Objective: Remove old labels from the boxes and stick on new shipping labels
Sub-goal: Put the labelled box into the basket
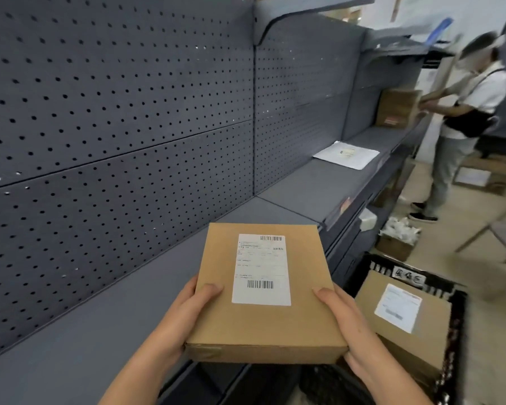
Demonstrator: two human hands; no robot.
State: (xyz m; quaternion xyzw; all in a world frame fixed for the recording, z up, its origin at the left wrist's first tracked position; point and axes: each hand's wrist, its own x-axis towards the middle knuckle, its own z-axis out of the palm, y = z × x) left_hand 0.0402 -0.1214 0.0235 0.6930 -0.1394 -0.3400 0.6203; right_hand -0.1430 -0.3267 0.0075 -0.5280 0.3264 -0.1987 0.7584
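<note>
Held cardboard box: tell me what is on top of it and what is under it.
On top: a white label with two barcodes, plus the thumbs of the left hand and right hand. Underneath is hidden by the box itself.

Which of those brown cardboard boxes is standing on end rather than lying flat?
The far brown cardboard box upright on the grey metal shelf; the others lie flat.

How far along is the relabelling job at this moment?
Done: nothing visibly finished; whether any label is old or new I cannot tell. In hand: the left hand and right hand hold a box, its label fully stuck on. Left: another labelled box waits in the black crate.
</note>
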